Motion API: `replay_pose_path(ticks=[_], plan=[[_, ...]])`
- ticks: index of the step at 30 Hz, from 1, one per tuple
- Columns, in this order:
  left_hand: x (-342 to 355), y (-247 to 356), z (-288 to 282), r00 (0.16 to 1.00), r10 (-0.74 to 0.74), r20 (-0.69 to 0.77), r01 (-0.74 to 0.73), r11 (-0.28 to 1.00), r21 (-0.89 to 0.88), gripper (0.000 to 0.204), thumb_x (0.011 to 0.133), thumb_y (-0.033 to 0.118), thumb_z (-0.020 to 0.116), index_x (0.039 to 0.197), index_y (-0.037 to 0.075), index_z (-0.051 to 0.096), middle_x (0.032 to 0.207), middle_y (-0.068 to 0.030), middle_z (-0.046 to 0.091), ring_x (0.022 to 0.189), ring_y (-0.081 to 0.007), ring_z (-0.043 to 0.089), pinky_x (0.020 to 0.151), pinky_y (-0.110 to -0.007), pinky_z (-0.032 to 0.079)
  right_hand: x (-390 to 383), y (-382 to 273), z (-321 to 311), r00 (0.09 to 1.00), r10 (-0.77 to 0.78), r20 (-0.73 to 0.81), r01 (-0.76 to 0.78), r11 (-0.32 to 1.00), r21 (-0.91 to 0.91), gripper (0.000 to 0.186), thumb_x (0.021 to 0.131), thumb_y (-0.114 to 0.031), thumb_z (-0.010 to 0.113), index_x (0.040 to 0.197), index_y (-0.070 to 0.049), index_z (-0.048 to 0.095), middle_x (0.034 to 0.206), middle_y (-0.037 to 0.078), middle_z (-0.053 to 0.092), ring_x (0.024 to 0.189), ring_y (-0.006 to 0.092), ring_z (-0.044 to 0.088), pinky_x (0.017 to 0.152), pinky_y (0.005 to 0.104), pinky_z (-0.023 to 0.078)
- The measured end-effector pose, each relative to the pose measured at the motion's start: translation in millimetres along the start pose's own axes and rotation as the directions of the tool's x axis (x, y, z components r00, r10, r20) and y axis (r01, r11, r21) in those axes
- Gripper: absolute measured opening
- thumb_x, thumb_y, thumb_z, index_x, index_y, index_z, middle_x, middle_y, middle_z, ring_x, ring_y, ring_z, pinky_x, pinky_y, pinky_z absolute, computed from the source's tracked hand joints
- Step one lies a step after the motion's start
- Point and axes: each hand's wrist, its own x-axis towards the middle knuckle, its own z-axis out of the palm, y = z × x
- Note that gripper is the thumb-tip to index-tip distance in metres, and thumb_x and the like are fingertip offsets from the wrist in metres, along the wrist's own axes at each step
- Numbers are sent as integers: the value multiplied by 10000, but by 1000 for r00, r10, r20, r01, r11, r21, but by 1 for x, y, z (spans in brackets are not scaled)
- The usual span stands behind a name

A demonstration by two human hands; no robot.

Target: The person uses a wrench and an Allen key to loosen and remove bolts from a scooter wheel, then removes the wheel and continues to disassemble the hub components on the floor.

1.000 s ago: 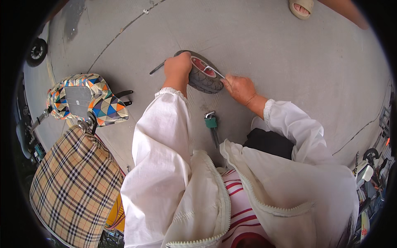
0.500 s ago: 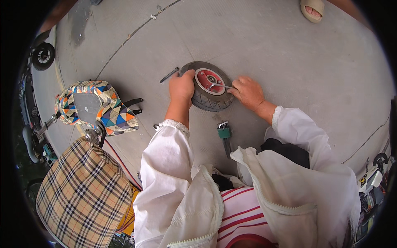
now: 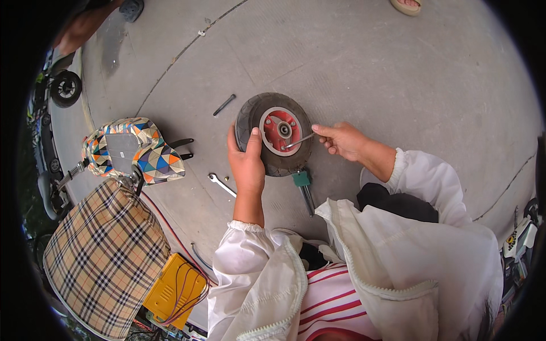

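Observation:
A small wheel point(image 3: 254, 113) with a black tyre and a red hub is in front of me, tilted so its hub faces up toward me. My left hand point(image 3: 248, 165) grips the tyre's left side, thumb on the sidewall and fingers partly hidden behind it. Between the thumb and fingers of my right hand point(image 3: 343, 141) is a thin metal hex key point(image 3: 300, 141). Its far end reaches into the hub's lower part, below the centre bearing. A green holder with several hex keys point(image 3: 303, 184) lies on the ground just below the wheel.
A dark bolt point(image 3: 224, 105) lies beyond the wheel; a wrench point(image 3: 220, 184) and a small nut point(image 3: 226, 178) lie left of my forearm. Farther left are a patterned seat point(image 3: 162, 162), a plaid cover point(image 3: 108, 250) and a yellow box with wires point(image 3: 173, 290). A person's sandal point(image 3: 406, 7) shows at the top.
The wheel has shifted slightly left and nearer me, its hub turning. My left hand has moved lower on the tyre. The hex key's end now sits lower in the hub.

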Motion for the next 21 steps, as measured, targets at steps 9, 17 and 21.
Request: replay_pose_path(ticks=[9,17,21], plan=[[-37,10,16,963,228,146,-258,938,232,493,1060,314,361,1367,-59,454,1225,-187,608,1132,-235,575,999,-333,425,-1,-36,29,826,-547,-140,462,797,-388,206,937,-130,597,1046,38,546,736,28,531,626,92,485,522,282,409],[-32,-17,24,993,63,104,-79,985,156,543,1064,371,340,1374,-66,433,1211,-168,589,1097,-217,566,962,-324,442,-71,-42,89,66,-859,507,866,-203,-456,200,793,-25,646,988,-66,637,924,85,587,784,229,593,649,340,502],[-11,-15,7,996,-59,63,76,945,-319,548,1062,448,308,1296,-22,467,1228,-133,570,1116,-206,556,962,-337,472,-89,-26,72,7,-625,781,880,-368,-302,101,735,-105,642,833,-115,616,866,48,512,782,216,562,604,353,505]])
